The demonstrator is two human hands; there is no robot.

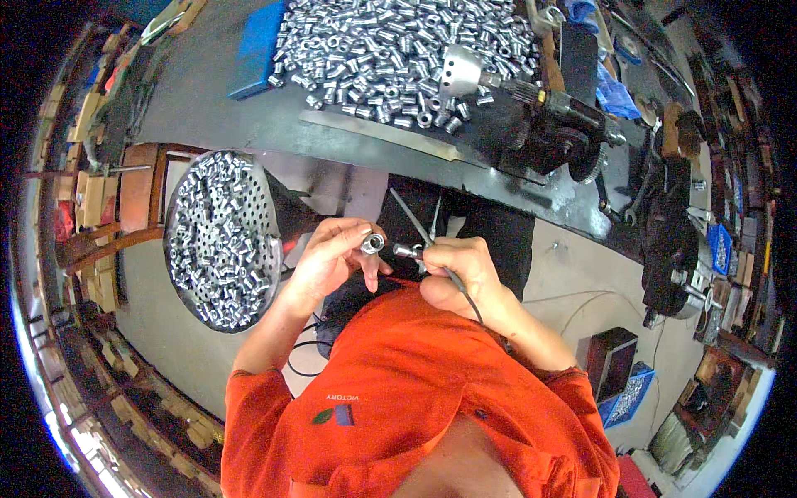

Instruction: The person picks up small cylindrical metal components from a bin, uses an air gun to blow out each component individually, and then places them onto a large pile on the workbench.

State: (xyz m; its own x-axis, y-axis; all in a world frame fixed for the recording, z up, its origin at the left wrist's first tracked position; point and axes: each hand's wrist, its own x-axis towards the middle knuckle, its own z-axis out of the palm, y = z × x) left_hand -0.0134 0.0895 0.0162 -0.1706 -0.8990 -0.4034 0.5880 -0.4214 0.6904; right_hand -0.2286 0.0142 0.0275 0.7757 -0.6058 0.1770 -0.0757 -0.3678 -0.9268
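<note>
My left hand [336,253] pinches a small, shiny hollow metal fitting [372,243] between thumb and fingers, its round opening facing up. My right hand [463,272] is closed around a slim grey rod-like tool [408,214], which slants across the fist and ends in a thin, curved dark tail. A second small metal piece [405,251] with a dark tip pokes out of the right fingers toward the fitting, a short gap from it. Whether that piece belongs to the tool cannot be made out. Both hands are in front of my orange shirt, below the bench edge.
A big heap of similar metal fittings [398,50] lies on the dark bench [199,104], beside a blue bin [256,50]. At left stands a perforated round tray [259,207] with more fittings. A chuck [461,72] on a machine juts over the bench at right.
</note>
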